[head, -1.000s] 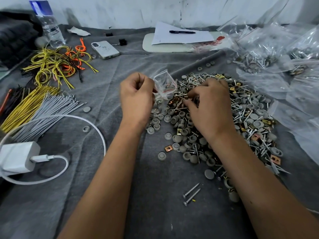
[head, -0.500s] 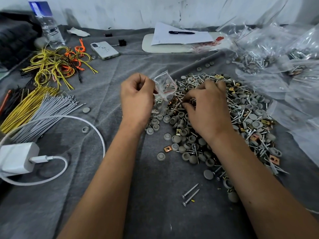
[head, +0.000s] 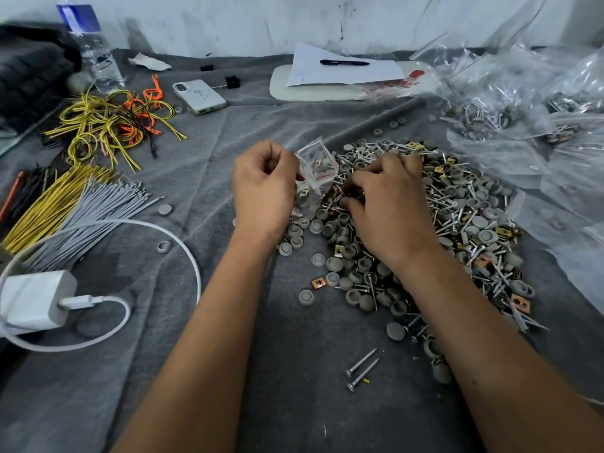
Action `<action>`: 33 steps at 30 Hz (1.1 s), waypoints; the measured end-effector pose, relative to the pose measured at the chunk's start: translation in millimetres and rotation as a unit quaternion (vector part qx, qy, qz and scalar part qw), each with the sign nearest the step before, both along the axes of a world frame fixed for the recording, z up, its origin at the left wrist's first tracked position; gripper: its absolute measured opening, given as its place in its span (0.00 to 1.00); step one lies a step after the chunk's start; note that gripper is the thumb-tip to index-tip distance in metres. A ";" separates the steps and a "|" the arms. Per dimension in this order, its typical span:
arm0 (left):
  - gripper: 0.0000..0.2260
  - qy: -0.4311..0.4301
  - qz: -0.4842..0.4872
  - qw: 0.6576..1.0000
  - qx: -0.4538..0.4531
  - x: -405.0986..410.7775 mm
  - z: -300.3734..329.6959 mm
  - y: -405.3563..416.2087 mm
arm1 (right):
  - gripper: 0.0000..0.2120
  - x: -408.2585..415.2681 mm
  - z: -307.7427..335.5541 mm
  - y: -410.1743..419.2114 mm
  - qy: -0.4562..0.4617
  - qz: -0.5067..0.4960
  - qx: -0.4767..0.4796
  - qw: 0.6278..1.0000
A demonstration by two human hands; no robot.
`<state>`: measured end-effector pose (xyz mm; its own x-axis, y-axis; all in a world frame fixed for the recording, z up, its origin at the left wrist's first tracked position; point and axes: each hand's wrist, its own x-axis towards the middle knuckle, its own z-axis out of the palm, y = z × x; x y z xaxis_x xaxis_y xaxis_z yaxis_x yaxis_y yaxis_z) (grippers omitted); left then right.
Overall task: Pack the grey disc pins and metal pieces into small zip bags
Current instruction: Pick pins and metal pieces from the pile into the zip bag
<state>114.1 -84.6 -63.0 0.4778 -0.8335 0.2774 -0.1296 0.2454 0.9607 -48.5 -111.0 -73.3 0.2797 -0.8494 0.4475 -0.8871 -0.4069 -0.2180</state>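
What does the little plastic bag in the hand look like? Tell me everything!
The small zip bag is clear, crinkly plastic with a thin red line near its top. It is held up above the grey cloth, tilted, beside the pile of parts. The left hand pinches its edge. A few grey pieces show through inside. The right hand's fingers are close by it.

Grey discs [head: 483, 220] with copper-orange plates [head: 318, 282] on a grey cloth [head: 183, 371]; yellow and orange wires [head: 108, 125]; a white charger [head: 34, 300].

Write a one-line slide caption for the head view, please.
Left hand holds a small zip bag open while right hand picks parts from the pile.
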 end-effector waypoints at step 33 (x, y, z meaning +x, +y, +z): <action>0.06 -0.180 -0.090 0.979 0.019 -11.7 -3.0 4.6 | 0.08 -3.3 11.5 9.9 -0.277 0.106 0.019 0.955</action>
<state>102.4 -80.0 -66.0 0.1986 -0.9087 0.3673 -0.4194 0.2599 0.8698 -51.8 -101.0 -61.8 0.1766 -0.8180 0.5474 -0.5295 -0.5478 -0.6477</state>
